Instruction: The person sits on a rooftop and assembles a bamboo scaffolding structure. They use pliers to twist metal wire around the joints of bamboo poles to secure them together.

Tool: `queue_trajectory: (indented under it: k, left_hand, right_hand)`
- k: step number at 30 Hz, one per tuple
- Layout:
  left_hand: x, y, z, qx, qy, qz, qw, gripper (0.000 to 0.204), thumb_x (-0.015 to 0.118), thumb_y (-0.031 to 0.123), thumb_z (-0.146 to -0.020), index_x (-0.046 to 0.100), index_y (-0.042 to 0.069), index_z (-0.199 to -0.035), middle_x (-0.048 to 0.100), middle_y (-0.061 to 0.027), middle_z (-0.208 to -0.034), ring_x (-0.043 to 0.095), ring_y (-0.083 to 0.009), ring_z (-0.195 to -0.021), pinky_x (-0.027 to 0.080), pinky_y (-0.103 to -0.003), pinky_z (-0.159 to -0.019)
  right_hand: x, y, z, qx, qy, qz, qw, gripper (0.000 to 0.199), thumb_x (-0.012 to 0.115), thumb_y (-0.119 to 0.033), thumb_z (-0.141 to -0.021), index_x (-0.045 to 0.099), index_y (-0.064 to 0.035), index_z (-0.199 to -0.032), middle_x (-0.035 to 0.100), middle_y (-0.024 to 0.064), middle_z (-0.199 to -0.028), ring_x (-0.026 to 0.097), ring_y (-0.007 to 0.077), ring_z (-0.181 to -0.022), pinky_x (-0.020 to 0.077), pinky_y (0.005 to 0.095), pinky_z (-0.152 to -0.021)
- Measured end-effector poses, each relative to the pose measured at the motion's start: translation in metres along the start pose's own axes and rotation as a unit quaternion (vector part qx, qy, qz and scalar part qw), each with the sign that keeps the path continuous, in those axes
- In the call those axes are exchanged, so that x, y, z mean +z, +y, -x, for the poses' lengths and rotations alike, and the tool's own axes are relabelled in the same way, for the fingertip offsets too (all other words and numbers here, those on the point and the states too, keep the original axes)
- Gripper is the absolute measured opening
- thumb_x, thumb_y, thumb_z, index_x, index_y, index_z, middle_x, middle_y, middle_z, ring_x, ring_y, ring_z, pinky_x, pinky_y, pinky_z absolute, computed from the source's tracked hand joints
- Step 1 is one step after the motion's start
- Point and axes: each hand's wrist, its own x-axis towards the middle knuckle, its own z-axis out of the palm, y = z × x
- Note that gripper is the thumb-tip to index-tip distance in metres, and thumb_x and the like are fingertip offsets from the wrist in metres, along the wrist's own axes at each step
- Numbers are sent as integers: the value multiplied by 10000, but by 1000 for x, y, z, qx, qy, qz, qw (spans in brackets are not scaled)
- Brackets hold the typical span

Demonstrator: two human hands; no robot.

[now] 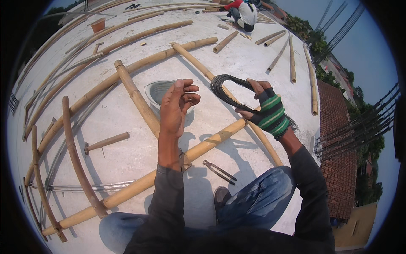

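Right of the bucket point(158, 86), the wire point(217, 88) is held by the right hand point(270, 110), grip closed, presumably so its loop stays gathered; before the bucket, the left hand point(174, 106) is raised, grip half-curled, nothing visibly held.

Sunlit pale floor point(249, 59) — brown tiled roof point(338, 178) to R, w/ trees point(299, 28) & blue sky point(372, 63).

Bright sunlight, clear shadows on pale floor point(249, 59), bowed edges
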Motion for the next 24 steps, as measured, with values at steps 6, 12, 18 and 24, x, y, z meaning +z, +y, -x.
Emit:
queue_trajectory:
  k: [6,12,18,24]
  left_hand:
    - [-4,-40,-9,-70,-88,43,993,390,623,368,-1112,683,2,-1232,705,-103,-1122,687,-195,-1019,572,-364,-940]
    - [3,-42,-6,-81,-65,93,990,294,659,303,-1097,703,31,-1198,740,-79,-1067,708,-174,-991,586,-379,-961]
    - [-3,-29,-3,-69,-74,75,992,260,715,251,-1063,727,12,-1164,777,-97,-1067,738,-169,-966,602,-358,-932]
    - [6,-26,0,-57,-97,76,991,279,733,265,-1050,741,10,-1164,783,-88,-1043,745,-165,-906,611,-345,-905]
  right_hand:
    - [22,-7,15,134,-33,-29,990,900,973,-298,-748,542,-18,-1486,618,154,-1169,614,242,-915,576,359,-770]
    - [48,-3,7,86,-67,-97,989,841,941,-286,-751,566,-43,-1463,617,145,-1115,600,239,-866,544,364,-746]
    - [64,-3,5,75,-63,-140,985,864,922,-294,-740,557,-35,-1480,604,124,-1109,613,214,-820,552,365,-731]
    - [57,0,10,26,-42,-125,991,884,919,-290,-750,531,-25,-1499,598,119,-1118,616,212,-862,557,364,-768]
